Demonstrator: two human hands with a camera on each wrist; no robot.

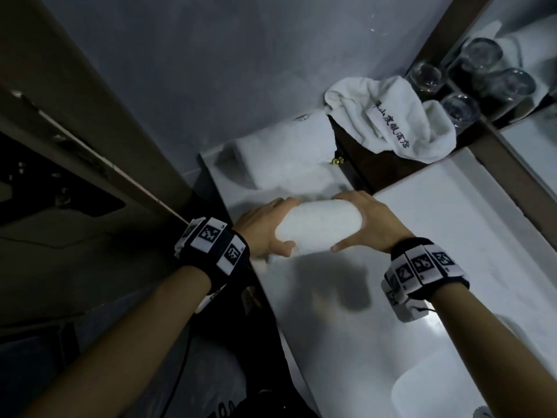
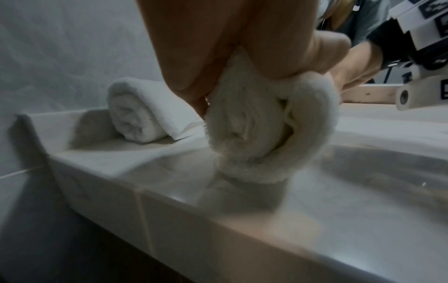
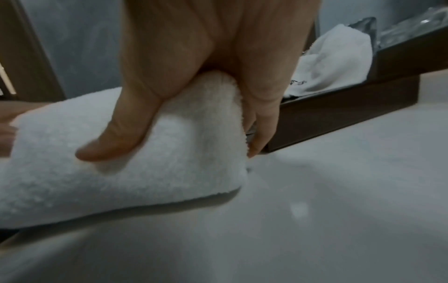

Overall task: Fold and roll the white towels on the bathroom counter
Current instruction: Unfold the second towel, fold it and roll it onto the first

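Observation:
A rolled white towel (image 1: 319, 226) is held just above the white counter (image 1: 422, 212), one hand at each end. My left hand (image 1: 265, 227) grips its left end; the left wrist view shows the spiral end of the rolled towel (image 2: 266, 130) under my fingers (image 2: 191, 72). My right hand (image 1: 364, 221) grips the right end, thumb (image 3: 121, 134) on the near side and fingers behind the rolled towel (image 3: 121, 172). Another rolled towel (image 1: 286, 155) lies at the counter's back left corner, also seen as the second roll (image 2: 138, 113). A crumpled white towel (image 1: 394, 119) with black lettering sits on a dark tray (image 1: 385, 170).
Several drinking glasses (image 1: 461, 110) stand at the back right of the tray, against a mirror. A tiled wall (image 1: 211, 70) backs the counter and a dark door frame (image 1: 75, 131) runs along the left. A basin (image 2: 387, 172) lies right of the towel. Something white (image 1: 452, 387) lies at the counter's near right.

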